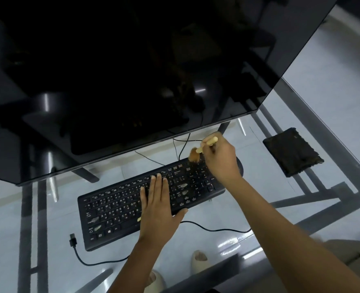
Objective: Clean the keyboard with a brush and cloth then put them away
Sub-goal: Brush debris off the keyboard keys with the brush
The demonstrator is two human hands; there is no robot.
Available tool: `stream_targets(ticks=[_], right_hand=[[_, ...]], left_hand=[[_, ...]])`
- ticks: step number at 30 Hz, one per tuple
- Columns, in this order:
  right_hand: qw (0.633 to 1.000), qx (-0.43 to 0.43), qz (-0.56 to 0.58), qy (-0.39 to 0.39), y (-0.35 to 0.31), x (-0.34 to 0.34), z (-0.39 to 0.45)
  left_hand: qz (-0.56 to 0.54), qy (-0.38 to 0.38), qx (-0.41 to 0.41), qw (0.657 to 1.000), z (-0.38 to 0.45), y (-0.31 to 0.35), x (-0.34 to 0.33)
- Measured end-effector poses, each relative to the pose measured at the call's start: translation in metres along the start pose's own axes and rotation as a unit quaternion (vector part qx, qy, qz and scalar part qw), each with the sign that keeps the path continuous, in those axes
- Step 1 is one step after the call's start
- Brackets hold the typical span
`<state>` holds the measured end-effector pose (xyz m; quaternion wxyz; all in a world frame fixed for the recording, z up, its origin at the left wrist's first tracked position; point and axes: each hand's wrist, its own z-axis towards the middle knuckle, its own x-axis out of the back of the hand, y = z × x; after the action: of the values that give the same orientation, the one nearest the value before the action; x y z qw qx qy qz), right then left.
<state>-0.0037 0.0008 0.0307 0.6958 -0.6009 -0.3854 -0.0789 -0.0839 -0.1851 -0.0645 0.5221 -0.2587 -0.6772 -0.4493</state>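
A black keyboard lies at an angle on the glass table, with a few pale scraps among its keys. My left hand lies flat on the keyboard's middle, fingers straight. My right hand grips a small brush with a pale wooden handle; its brown bristles touch the keyboard's far right corner. A dark folded cloth rests on the glass to the right, apart from both hands.
A large dark monitor leans over the far side of the keyboard. The keyboard's black cable runs across the glass table to a loose USB plug at the left. Below the glass I see feet in sandals.
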Motion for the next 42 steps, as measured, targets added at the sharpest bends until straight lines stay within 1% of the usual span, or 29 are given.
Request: stream_targets(ticks=[1,2,4,7,8,10,11,12,13,15,16,17,18,19,20,22,23,26,28,30,31,32,33,34,37,38,40,41,42], right_hand=[[1.0,0.003,0.019,-0.011,0.001,0.003,0.001],[0.998,0.004,0.026,-0.061,0.001,0.005,0.002],[0.992,0.019,-0.013,-0.124,0.002,0.006,-0.001],[1.0,0.028,-0.008,-0.004,0.004,0.017,0.003],[1.0,0.017,0.021,-0.007,0.007,0.021,0.005],[0.993,-0.01,0.032,-0.116,0.009,0.024,0.003],[0.99,0.0,-0.013,-0.144,0.012,0.024,0.0],[0.991,0.014,-0.046,-0.127,0.016,0.024,-0.001],[0.995,0.022,-0.064,-0.071,0.018,0.026,-0.002],[1.0,0.005,-0.015,-0.004,0.023,0.033,-0.002],[0.999,-0.013,0.015,-0.026,0.024,0.035,-0.002],[0.995,-0.03,0.034,-0.087,0.024,0.034,-0.004],[0.99,-0.031,0.007,-0.14,0.026,0.032,-0.006],[0.989,-0.015,-0.035,-0.146,0.029,0.029,-0.009],[0.992,-0.004,-0.068,-0.106,0.031,0.028,-0.009],[0.999,-0.002,-0.051,-0.015,0.033,0.034,-0.008],[0.999,-0.007,-0.031,-0.017,0.033,0.036,-0.008],[0.99,0.002,-0.058,-0.131,0.035,0.035,-0.014],[0.995,0.02,-0.088,-0.046,0.04,0.036,-0.018],[0.999,0.001,-0.032,0.027,0.043,0.043,-0.018],[1.0,-0.017,-0.005,0.01,0.043,0.045,-0.017],[0.998,-0.03,0.01,-0.046,0.042,0.045,-0.018],[0.995,-0.026,-0.013,-0.098,0.043,0.043,-0.021],[0.993,-0.012,-0.045,-0.108,0.044,0.041,-0.023],[0.998,0.02,-0.051,0.029,0.044,0.044,-0.024],[0.999,0.011,-0.016,0.037,0.044,0.044,-0.022],[0.999,-0.002,0.014,-0.045,0.04,0.04,-0.022],[0.997,0.01,-0.019,-0.072,0.038,0.036,-0.025],[0.997,0.027,-0.045,-0.059,0.036,0.033,-0.025]], left_hand=[[0.001,-0.001,0.0,1.0,0.001,0.001,0.0],[0.001,-0.001,0.0,1.0,0.002,0.002,0.0],[0.005,-0.004,0.002,1.0,0.003,0.002,-0.002],[0.008,-0.003,-0.001,1.0,0.0,0.002,-0.002],[0.009,0.0,-0.004,1.0,0.0,0.002,-0.002],[0.011,0.002,-0.007,1.0,0.0,0.001,-0.003],[0.012,0.002,-0.007,1.0,-0.001,0.0,-0.003],[0.011,0.003,-0.006,1.0,-0.001,0.0,-0.004],[0.01,0.003,-0.005,1.0,-0.001,0.001,-0.004],[0.009,0.002,-0.005,1.0,0.0,0.002,-0.004],[0.01,0.003,-0.005,1.0,0.001,0.001,-0.004],[0.013,0.003,-0.003,1.0,0.001,0.001,-0.004],[0.017,0.001,-0.003,1.0,0.0,0.001,-0.004],[0.018,0.001,-0.002,1.0,0.0,0.001,-0.004],[0.018,0.001,-0.002,1.0,0.0,0.001,-0.004],[0.019,0.0,-0.003,1.0,-0.001,0.003,-0.003],[0.02,0.0,-0.003,1.0,0.0,0.004,-0.003],[0.021,-0.003,-0.002,1.0,-0.001,0.001,-0.003],[0.025,-0.006,-0.002,1.0,-0.002,0.001,-0.003],[0.025,-0.005,-0.004,1.0,-0.001,0.002,-0.002],[0.025,-0.004,-0.005,1.0,-0.001,0.002,-0.002],[0.025,-0.003,-0.006,1.0,-0.001,0.002,-0.002],[0.026,-0.003,-0.006,1.0,-0.001,0.001,-0.002],[0.025,-0.001,-0.006,1.0,-0.002,0.001,-0.002],[0.022,-0.001,-0.009,1.0,-0.002,0.002,-0.003],[0.022,-0.002,-0.011,1.0,-0.002,0.001,-0.003],[0.02,-0.005,-0.012,1.0,-0.004,-0.001,-0.003],[0.017,-0.004,-0.012,1.0,-0.005,-0.002,-0.003],[0.014,-0.002,-0.012,1.0,-0.006,-0.003,-0.004]])
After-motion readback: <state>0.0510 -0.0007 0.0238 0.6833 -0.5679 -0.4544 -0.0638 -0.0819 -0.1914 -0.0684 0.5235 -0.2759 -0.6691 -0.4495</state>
